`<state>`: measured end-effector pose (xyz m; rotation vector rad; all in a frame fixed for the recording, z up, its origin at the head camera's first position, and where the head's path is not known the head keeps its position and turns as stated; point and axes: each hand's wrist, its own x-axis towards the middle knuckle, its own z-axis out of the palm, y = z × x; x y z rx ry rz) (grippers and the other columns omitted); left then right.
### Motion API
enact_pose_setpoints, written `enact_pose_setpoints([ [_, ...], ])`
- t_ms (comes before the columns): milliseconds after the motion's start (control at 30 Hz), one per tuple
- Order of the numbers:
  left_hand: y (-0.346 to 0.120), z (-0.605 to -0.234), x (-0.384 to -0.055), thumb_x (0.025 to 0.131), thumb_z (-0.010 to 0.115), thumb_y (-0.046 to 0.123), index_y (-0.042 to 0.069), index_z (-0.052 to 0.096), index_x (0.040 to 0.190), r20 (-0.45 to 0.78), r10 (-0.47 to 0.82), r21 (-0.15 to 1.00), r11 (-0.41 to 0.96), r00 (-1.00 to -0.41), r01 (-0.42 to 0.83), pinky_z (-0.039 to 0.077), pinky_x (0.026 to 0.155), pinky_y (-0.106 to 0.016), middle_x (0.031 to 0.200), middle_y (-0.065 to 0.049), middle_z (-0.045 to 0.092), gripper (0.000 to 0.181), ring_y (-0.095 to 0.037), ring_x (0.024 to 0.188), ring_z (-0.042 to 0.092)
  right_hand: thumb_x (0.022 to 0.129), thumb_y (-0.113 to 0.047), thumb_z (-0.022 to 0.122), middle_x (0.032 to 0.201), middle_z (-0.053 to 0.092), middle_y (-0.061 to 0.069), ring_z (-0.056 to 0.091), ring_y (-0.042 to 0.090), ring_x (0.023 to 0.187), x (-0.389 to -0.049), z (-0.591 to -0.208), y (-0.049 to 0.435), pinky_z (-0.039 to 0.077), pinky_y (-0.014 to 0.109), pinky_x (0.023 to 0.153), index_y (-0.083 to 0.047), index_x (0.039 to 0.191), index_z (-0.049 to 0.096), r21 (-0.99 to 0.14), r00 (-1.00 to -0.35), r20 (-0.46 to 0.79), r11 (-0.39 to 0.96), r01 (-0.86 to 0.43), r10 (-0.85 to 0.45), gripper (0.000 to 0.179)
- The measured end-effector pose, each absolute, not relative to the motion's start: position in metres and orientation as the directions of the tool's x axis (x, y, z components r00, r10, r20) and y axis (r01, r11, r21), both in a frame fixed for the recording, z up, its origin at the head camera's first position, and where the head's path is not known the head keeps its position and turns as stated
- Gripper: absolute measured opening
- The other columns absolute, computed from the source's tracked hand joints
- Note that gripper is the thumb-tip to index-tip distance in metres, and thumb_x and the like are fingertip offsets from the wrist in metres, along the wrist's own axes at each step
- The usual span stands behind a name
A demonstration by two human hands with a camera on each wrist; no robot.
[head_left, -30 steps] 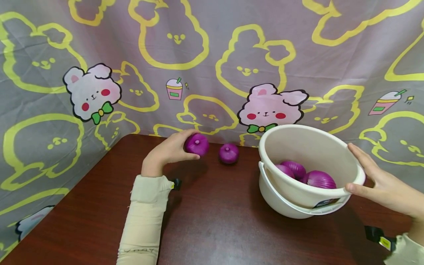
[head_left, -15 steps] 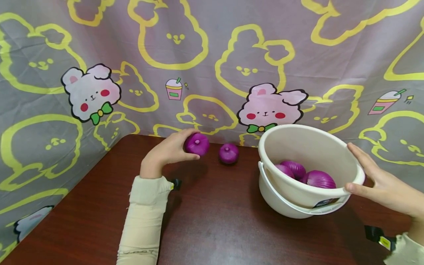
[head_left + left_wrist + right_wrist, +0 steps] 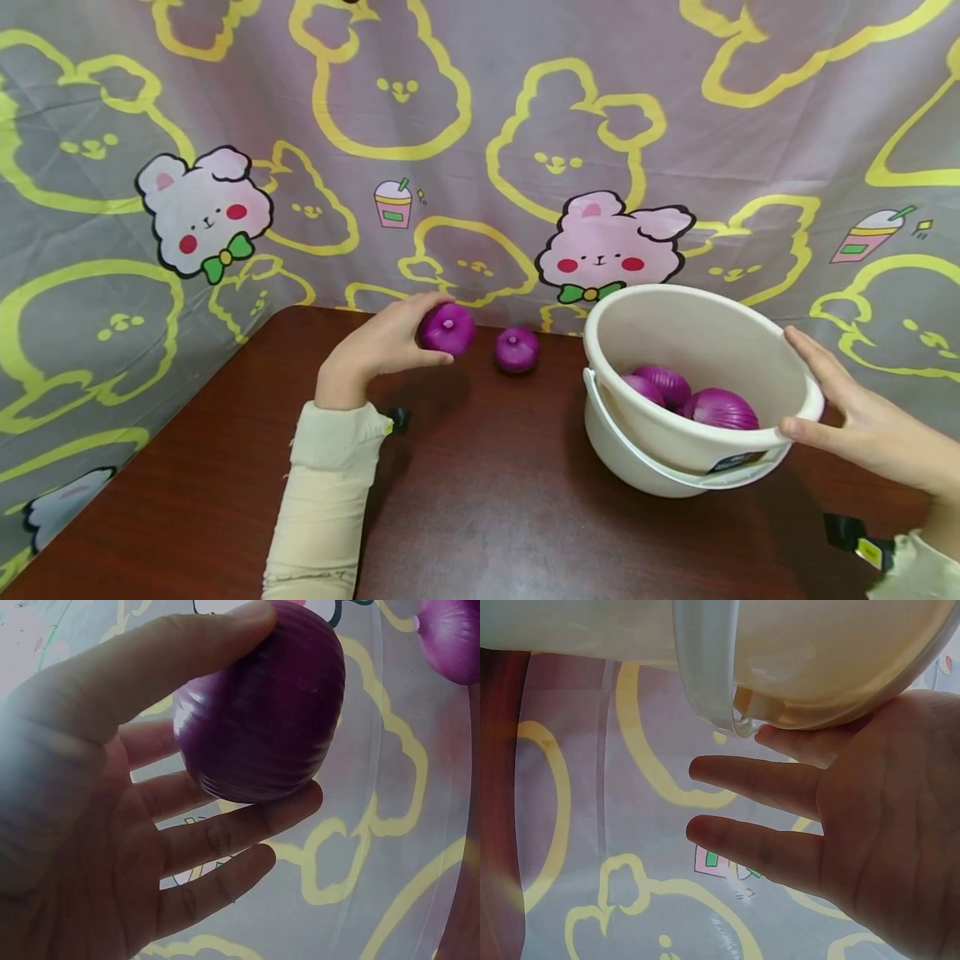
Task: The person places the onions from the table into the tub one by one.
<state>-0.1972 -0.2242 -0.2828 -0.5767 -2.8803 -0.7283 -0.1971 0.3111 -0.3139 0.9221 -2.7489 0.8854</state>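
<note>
In the head view my left hand [image 3: 386, 337] pinches a purple onion [image 3: 450, 327] between thumb and fingers, near the table's back edge. The left wrist view shows the thumb over this onion [image 3: 262, 712] and the other fingers spread behind it. A second onion [image 3: 517, 349] sits on the table just to its right. Farther right stands a cream bucket [image 3: 645, 454] with three purple onions [image 3: 723, 409] visible inside. My right hand [image 3: 862, 417] holds the bucket's right rim between thumb and forefinger. In the right wrist view, other straight fingers [image 3: 757, 851] stand away from the bucket wall.
A dark reddish-brown table [image 3: 480, 517] lies under everything. Behind and to the left hangs a grey curtain [image 3: 465, 100] with yellow outlines and rabbit faces. The bucket's white handle [image 3: 645, 450] hangs down along its front.
The view has shifted very slightly. Both hands keep their hold, and the onions and the bucket stay where they were.
</note>
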Motion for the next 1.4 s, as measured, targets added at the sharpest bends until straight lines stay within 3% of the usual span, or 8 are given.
enact_pose_setpoints([
  [133,-0.223,-0.282,-0.195,0.077,0.085,0.027,0.013,0.048,0.14,0.197,0.327,0.434,0.816,-0.924,0.381,0.052,0.098,-0.045,0.13,-0.008,0.058,0.074,-0.024,0.116,0.058,0.093,-0.018,0.064,0.163,-0.004,0.029,-0.002,-0.016,0.137,-0.197,-0.315,0.31,0.0,-0.003,0.093,-0.021,0.161,-0.005,-0.497,-0.817,0.264,0.653,-0.57,-0.512,0.097],
  [467,-0.22,-0.282,-0.192,0.078,0.085,0.025,0.012,0.047,0.142,0.203,0.332,0.436,0.812,-0.921,0.388,0.052,0.098,-0.045,0.131,-0.008,0.058,0.075,-0.025,0.116,0.057,0.092,-0.016,0.065,0.163,-0.005,0.028,0.003,-0.022,0.13,-0.195,-0.312,0.309,0.005,-0.006,0.089,-0.021,0.161,-0.004,-0.49,-0.815,0.264,0.656,-0.574,-0.516,0.097],
  [933,-0.215,-0.274,-0.187,0.077,0.085,0.028,0.013,0.048,0.141,0.265,0.367,0.377,0.812,-0.892,0.446,0.051,0.099,-0.043,0.128,-0.007,0.059,0.075,-0.023,0.115,0.058,0.093,-0.019,0.064,0.164,-0.004,0.027,0.003,-0.011,0.139,-0.197,-0.312,0.31,0.005,-0.006,0.088,-0.022,0.161,-0.004,-0.482,-0.82,0.257,0.668,-0.567,-0.511,0.096],
  [1167,-0.21,-0.268,-0.183,0.077,0.085,0.027,0.012,0.051,0.138,0.301,0.392,0.35,0.802,-0.869,0.483,0.05,0.099,-0.042,0.125,-0.006,0.06,0.071,-0.022,0.113,0.058,0.092,-0.017,0.065,0.164,-0.004,0.027,0.004,-0.024,0.127,-0.196,-0.311,0.31,0.005,-0.006,0.089,-0.022,0.161,-0.004,-0.486,-0.815,0.267,0.658,-0.575,-0.515,0.097],
  [1400,-0.203,-0.266,-0.179,0.077,0.085,0.026,0.013,0.05,0.138,0.322,0.415,0.345,0.786,-0.851,0.513,0.051,0.099,-0.042,0.126,-0.005,0.059,0.072,-0.021,0.114,0.058,0.092,-0.017,0.065,0.163,-0.003,0.028,0.007,-0.027,0.122,-0.197,-0.311,0.31,0.006,-0.007,0.088,-0.02,0.161,-0.003,-0.481,-0.814,0.272,0.659,-0.578,-0.514,0.097],
])
